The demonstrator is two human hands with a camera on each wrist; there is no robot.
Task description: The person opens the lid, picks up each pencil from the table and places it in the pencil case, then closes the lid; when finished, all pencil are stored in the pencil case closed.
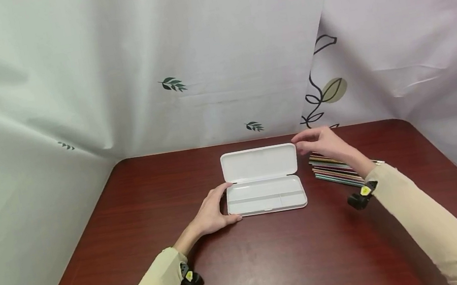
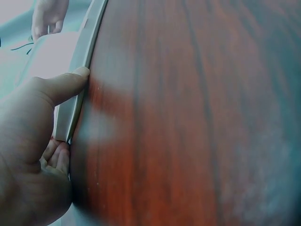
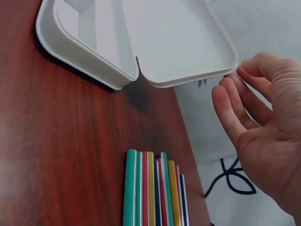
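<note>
White, the opened case (image 1: 264, 189) lies at twelve o'clock on your desk (image 1: 275, 264); your left hand (image 1: 211, 216) clasps its nine o'clock end, likely steadying the base (image 1: 266, 210), while your right hand (image 1: 322, 142) pinches the lid (image 1: 260, 163) by its two o'clock corner, apparently controlling its tilt.

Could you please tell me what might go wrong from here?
The lid might slip from the right hand, which holds only its corner, and drop onto the case. It could nip the left hand, whose fingers reach near the hinge line. The right wrist, above the bunched pencils, might knock them.
</note>
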